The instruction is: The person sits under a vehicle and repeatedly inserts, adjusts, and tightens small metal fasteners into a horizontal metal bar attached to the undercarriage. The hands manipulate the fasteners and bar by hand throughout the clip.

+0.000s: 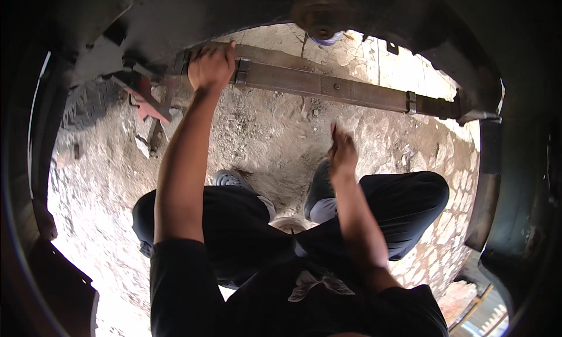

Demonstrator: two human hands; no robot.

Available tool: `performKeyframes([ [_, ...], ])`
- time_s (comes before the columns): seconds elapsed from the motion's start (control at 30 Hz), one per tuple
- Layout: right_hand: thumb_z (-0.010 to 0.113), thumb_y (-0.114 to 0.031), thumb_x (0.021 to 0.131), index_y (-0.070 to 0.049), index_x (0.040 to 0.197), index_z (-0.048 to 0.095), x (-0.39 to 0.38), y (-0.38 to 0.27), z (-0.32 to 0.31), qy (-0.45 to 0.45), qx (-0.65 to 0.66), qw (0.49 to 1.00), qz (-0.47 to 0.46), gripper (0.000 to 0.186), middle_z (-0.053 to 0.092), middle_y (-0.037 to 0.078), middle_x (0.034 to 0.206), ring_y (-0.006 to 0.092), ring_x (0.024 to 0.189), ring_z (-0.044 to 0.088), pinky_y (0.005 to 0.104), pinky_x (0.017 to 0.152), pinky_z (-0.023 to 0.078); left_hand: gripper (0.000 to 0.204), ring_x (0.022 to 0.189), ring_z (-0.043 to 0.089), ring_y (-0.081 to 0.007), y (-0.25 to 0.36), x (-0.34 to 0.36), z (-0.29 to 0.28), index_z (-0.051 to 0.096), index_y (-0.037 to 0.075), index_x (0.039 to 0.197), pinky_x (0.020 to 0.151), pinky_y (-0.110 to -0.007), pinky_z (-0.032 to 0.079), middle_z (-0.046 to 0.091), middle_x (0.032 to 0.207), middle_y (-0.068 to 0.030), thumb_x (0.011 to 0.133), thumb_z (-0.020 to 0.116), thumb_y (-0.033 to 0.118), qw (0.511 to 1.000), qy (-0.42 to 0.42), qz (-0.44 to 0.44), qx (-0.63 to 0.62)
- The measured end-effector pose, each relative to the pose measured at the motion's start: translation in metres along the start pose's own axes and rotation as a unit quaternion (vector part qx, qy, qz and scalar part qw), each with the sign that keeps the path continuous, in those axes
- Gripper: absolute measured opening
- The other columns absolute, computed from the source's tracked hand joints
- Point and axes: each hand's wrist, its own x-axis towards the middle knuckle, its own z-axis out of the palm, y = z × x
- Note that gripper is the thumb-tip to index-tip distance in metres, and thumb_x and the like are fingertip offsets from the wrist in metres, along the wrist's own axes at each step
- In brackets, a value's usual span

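Observation:
My left hand [211,64] grips a long rusty steel leaf spring [366,92] near its left part, with fingers over the bar. Metal clamps [411,103] band the spring, and a bolt [336,86] shows on its middle. My right hand [343,149] is in the air below the spring, in front of my right knee. It is blurred, with its fingers partly bent, and I cannot make out whether it holds anything.
A dark vehicle body [228,9] frames the view. At the left are a tyre [85,105], a red metal stand [149,105] and a broken block [143,141]. I squat on dusty, rough ground [257,126], knees bent wide.

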Motion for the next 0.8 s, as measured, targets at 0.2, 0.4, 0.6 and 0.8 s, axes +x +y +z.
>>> performKeyframes([
  [0.2,0.062,-0.020,0.097,-0.014,0.110,0.062,-0.078,0.046,0.009,-0.112,0.194,0.946,0.233,0.014,0.054,-0.006,0.085,0.0078,0.066,0.044,0.0254,0.057,0.035,0.042,0.084,0.069,-0.0328,0.006,-0.002,0.001,0.073,0.008,0.083,0.088,-0.044,0.052,0.072,0.082,-0.0144,0.098,0.052,0.040,0.998,-0.042,0.033,-0.019],
  [0.4,0.065,-0.026,0.098,-0.013,0.114,0.060,-0.080,-0.033,0.032,-0.200,0.245,0.937,0.150,0.021,0.057,-0.001,0.094,0.0099,0.071,0.048,0.0258,0.062,0.037,0.031,0.093,0.070,-0.0309,0.023,-0.041,-0.037,0.069,0.013,0.114,0.087,-0.044,0.054,0.072,0.085,-0.0128,0.095,0.064,0.036,0.992,-0.058,-0.017,-0.113],
  [0.6,0.066,-0.028,0.098,-0.011,0.116,0.061,-0.094,-0.043,0.050,-0.240,0.251,0.930,0.118,0.026,0.063,0.002,0.100,0.0109,0.070,0.051,0.0262,0.064,0.038,0.035,0.093,0.072,-0.0227,0.093,-0.099,-0.129,0.072,0.008,0.115,0.084,-0.035,0.055,0.075,0.101,-0.0159,0.100,0.061,0.037,0.850,-0.213,-0.253,-0.411],
  [0.8,0.063,-0.029,0.100,-0.007,0.114,0.063,-0.094,-0.019,0.058,-0.280,0.230,0.916,0.169,0.026,0.068,0.005,0.098,0.0107,0.065,0.054,0.0253,0.061,0.039,0.028,0.092,0.071,-0.0187,0.119,-0.131,-0.158,0.070,-0.005,0.112,0.083,-0.032,0.057,0.074,0.101,-0.0148,0.097,0.068,0.019,0.701,-0.132,-0.433,-0.551],
])
